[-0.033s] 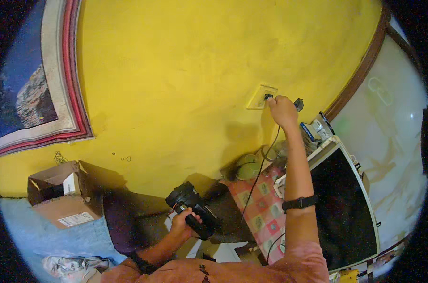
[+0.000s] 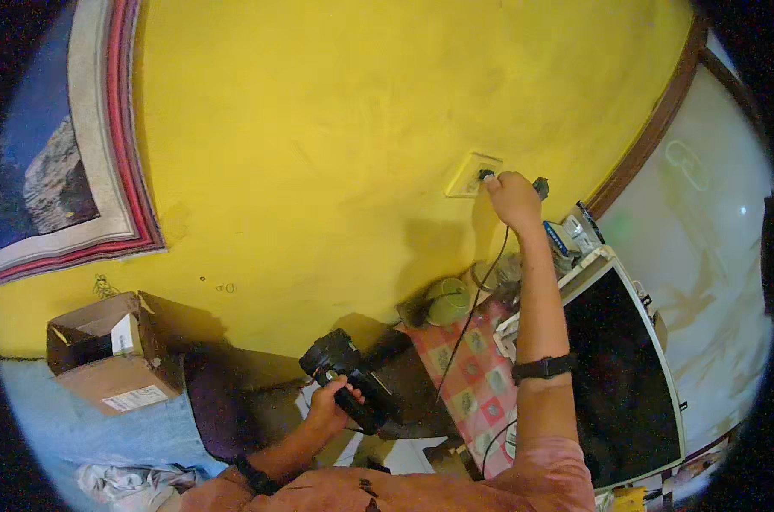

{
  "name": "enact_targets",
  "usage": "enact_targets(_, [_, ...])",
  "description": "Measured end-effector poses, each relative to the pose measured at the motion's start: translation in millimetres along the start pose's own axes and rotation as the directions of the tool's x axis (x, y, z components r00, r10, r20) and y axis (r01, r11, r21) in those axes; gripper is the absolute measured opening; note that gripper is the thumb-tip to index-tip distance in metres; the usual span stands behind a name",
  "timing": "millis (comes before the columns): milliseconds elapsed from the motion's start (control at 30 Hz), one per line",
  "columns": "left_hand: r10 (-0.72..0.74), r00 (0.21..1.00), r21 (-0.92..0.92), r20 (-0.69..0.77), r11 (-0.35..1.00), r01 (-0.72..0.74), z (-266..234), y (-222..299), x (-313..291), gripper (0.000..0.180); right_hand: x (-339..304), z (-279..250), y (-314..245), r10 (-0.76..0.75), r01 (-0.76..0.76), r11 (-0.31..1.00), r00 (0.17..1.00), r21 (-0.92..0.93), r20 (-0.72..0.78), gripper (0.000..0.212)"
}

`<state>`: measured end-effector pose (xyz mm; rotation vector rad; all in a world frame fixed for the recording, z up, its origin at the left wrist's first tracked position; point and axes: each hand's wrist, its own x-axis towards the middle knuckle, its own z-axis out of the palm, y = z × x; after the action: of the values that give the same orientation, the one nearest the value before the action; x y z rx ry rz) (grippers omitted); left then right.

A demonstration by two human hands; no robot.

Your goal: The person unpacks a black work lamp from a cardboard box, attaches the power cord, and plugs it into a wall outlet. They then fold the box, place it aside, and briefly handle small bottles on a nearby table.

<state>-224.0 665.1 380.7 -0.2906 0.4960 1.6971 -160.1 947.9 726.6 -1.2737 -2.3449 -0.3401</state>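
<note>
Right hand [image 2: 513,198] pinches a plug right at the wall socket [image 2: 472,174], upper right; left hand [image 2: 331,401] grips a camera [image 2: 346,375] way lower.

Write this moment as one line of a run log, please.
left hand: grips black handheld power tool | right hand: at wall socket, on plug | black cord: hangs down over checkered cloth

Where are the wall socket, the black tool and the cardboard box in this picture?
Wall socket [image 2: 468,175], head view, on its pale plate left of the right hand.
Black tool [image 2: 340,358], head view, on its dark body above the left hand.
Cardboard box [image 2: 113,380], head view, on its brown side.
</note>
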Motion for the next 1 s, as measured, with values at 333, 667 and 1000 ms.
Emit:
enact_targets(333, [-0.135,0.991,0.028,-0.024,0.990,0.135,11,4,40,0.012,-5,19,-17,-0.031,0.018,0.997,0.986,-0.080,-0.162,0.038])
enact_targets(667, [0.064,0.975,0.309,0.211,0.942,-0.129,26,-5,41,0.020,25,28,20,-0.213,0.198,0.971,0.971,-0.135,-0.108,0.044])
enact_targets(1000, [0.285,0.952,0.174,0.109,0.938,-0.301,25,-21,10,0.032,30,38,32,-0.190,0.192,0.981,0.968,-0.005,-0.165,0.048])
